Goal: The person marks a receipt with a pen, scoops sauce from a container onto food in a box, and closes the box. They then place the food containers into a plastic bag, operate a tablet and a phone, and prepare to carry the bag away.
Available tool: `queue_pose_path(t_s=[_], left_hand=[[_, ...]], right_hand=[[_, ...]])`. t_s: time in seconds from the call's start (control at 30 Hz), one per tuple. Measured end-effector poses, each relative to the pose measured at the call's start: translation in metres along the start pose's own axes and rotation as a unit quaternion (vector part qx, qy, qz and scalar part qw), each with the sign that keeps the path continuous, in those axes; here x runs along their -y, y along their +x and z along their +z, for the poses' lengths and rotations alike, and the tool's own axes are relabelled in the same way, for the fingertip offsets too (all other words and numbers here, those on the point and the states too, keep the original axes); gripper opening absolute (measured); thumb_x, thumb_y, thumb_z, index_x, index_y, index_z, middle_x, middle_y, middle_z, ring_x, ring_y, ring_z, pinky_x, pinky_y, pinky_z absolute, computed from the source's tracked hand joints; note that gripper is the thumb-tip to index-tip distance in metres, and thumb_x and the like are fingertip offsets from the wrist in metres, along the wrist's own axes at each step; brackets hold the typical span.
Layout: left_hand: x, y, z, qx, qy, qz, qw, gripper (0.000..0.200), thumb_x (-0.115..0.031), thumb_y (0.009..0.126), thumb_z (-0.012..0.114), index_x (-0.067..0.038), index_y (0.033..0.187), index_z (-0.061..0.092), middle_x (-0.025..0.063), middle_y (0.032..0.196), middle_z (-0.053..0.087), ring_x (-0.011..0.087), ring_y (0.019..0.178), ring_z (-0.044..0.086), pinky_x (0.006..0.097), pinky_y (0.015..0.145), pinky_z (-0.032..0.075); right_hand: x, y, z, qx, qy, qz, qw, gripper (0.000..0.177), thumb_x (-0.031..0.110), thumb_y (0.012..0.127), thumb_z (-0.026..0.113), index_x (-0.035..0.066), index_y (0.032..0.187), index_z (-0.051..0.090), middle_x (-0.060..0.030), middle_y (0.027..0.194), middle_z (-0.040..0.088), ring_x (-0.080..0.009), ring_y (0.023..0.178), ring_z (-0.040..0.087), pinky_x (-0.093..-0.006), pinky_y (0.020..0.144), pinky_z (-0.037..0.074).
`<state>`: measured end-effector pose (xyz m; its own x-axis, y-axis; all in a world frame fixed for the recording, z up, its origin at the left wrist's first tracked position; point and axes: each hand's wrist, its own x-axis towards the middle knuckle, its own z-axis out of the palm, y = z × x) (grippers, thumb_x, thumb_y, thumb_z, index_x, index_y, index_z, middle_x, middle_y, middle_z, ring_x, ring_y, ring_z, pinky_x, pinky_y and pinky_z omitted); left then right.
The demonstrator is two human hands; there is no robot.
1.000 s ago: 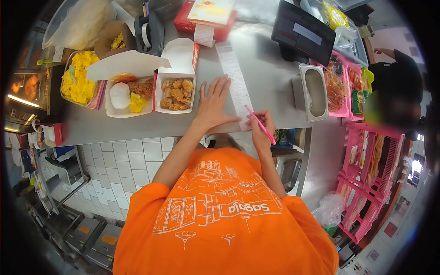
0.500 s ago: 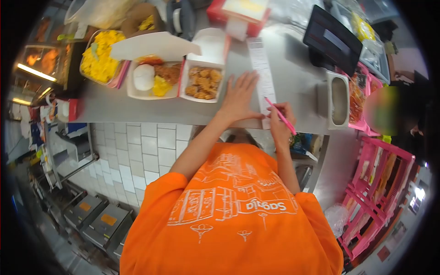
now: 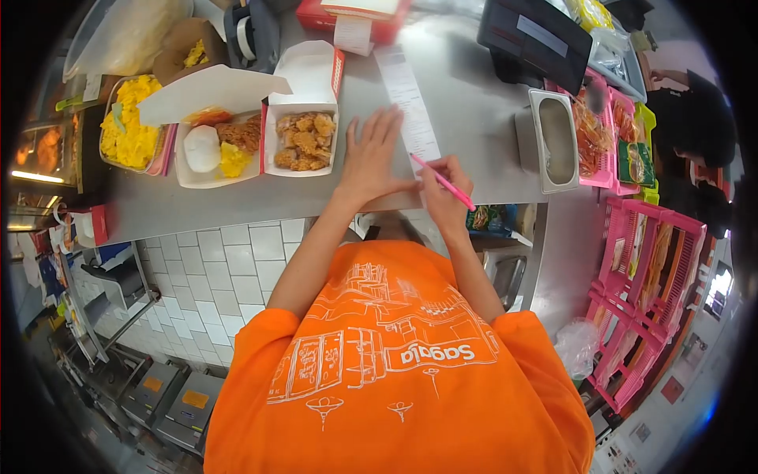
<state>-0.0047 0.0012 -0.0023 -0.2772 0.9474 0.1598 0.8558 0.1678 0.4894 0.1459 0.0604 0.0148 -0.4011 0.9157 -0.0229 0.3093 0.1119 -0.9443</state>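
Observation:
A long printed receipt point(image 3: 408, 103) lies on the steel counter point(image 3: 466, 110). My left hand point(image 3: 374, 154) rests flat beside it, fingers spread, with the thumb reaching across its lower part. My right hand point(image 3: 447, 193) grips a pink pen point(image 3: 450, 186), its tip at the paper. The lower end of the receipt is hidden by my hands. Left of my left hand stands an open box of fried chicken pieces point(image 3: 304, 142). Beside that box is an open meal box point(image 3: 212, 180) with a white wrapped mound, fried chicken and yellow food.
A container of yellow food point(image 3: 126, 126) stands at the far left of the counter. To the right are a metal pan point(image 3: 554, 142), a dark screen point(image 3: 533, 39) and pink baskets point(image 3: 604, 170). A red box point(image 3: 387, 28) sits behind the receipt. A person in dark clothing point(image 3: 695, 118) is at far right.
My view has turned, so the counter and everything on it appear farther left and slightly tilted. My left hand stays flat and the pen stays at the receipt.

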Motion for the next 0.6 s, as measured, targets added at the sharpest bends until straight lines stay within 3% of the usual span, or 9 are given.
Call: queue_pose_path(t_s=[0.2,0.3,0.43,0.6], left_hand=[[-0.002,0.001,-0.003,0.024,-0.011,-0.012,1.0,0.115,-0.06,0.052,0.076,-0.006,0.142,0.029,0.0087,0.146,0.031,0.0238,0.137,0.025,0.052,0.111,0.012],[-0.002,0.004,-0.004,0.013,-0.015,-0.014,1.0,0.116,-0.059,0.051,0.077,-0.007,0.143,0.029,0.0081,0.146,0.03,0.0237,0.137,0.025,0.0519,0.111,0.012],[-0.002,0.004,-0.005,0.034,-0.014,-0.025,0.999,0.115,-0.057,0.052,0.078,-0.008,0.143,0.028,0.0074,0.147,0.03,0.0236,0.137,0.025,0.0511,0.111,0.012],[-0.002,0.005,-0.003,0.038,-0.024,-0.027,0.999,0.114,-0.057,0.052,0.079,-0.009,0.143,0.029,0.0067,0.147,0.03,0.0233,0.137,0.025,0.0509,0.111,0.012]], right_hand=[[0.007,0.004,-0.009,-0.041,0.016,0.054,0.998,0.007,0.0,0.079,0.061,-0.004,0.08,0.055,-0.0116,0.066,0.063,-0.0108,0.063,0.063,-0.0232,0.054,0.046],[0.006,0.0,-0.006,0.039,0.005,0.012,0.999,0.003,-0.002,0.081,0.057,-0.004,0.082,0.055,-0.012,0.072,0.065,-0.0111,0.064,0.063,-0.0231,0.054,0.048],[0.003,-0.006,-0.035,-0.024,0.031,0.059,0.998,0.003,-0.004,0.083,0.054,-0.003,0.085,0.054,-0.0108,0.074,0.066,-0.011,0.067,0.064,-0.0203,0.058,0.049],[0.002,-0.006,-0.042,0.006,0.014,0.069,0.998,0.002,-0.004,0.082,0.055,-0.003,0.084,0.054,-0.0107,0.073,0.066,-0.01,0.067,0.063,-0.0209,0.06,0.049]])
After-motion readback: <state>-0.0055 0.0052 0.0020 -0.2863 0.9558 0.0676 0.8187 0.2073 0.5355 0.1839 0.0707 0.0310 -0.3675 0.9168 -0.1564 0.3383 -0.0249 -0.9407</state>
